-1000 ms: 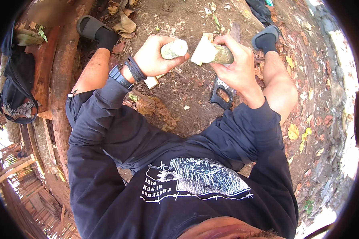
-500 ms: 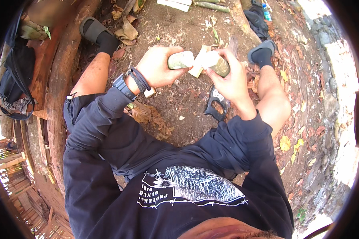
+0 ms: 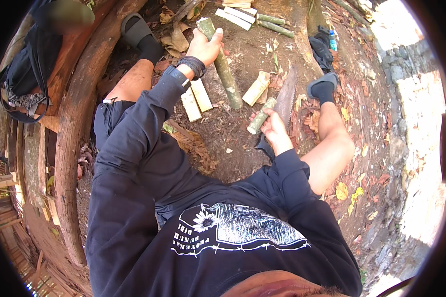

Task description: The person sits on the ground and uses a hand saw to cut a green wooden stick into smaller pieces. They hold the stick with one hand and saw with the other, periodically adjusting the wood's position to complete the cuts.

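Note:
My left hand (image 3: 203, 49) is closed around the far part of a long green-barked branch (image 3: 226, 79), which slants toward me with its near end close to the ground. In my right hand (image 3: 276, 132), lower and nearer, lies a much shorter green-barked stick (image 3: 261, 116), the fingers curled about it. Just beyond that hand a handsaw (image 3: 286, 96) rests on the soil, its toothed blade pointing away and its dark handle partly hidden beneath the hand. Split pale wood (image 3: 256, 88) sits between the branch and the saw. Two more split pieces (image 3: 196, 101) are beside my left wrist.
Stacked split wood (image 3: 235, 17) and thin green sticks (image 3: 275, 24) lie at the far side. A thick log (image 3: 74, 123) runs along my left, with a black bag (image 3: 34, 67) past it. Dark cloth (image 3: 322, 49) and a bottle (image 3: 333, 40) are at far right.
My hands have moved apart. The two wood pieces, formerly end-on and close together, now show their lengths. The left hand went farther away, the right hand came lower toward me.

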A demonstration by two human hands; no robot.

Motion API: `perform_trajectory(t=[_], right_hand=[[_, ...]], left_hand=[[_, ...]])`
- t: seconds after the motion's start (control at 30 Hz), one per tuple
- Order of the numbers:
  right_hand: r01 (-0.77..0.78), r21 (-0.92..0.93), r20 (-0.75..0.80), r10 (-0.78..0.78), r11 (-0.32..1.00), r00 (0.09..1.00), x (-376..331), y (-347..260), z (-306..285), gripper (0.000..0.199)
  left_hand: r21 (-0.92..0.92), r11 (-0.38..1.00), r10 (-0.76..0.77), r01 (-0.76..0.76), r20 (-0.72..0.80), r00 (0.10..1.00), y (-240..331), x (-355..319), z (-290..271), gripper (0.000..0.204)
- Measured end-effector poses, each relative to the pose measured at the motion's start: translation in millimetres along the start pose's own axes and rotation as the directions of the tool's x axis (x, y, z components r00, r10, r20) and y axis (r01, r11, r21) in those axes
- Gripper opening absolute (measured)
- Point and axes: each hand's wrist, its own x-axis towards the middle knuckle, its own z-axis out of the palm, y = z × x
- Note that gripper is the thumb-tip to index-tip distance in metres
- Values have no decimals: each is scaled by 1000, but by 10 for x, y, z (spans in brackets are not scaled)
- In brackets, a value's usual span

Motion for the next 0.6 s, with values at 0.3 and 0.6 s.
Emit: perform_trajectory(t=[0.3,0.6], right_hand=[[51,-39,-98,-55,998,994,130,56,-97,37],[139,334,-143,-96,932,985,708,-440,199,41]], left_hand=[[238,971,4,-15,45,999,309,-90,-115,57],[239,969,-96,67,110,989,183,-301,-15,59]])
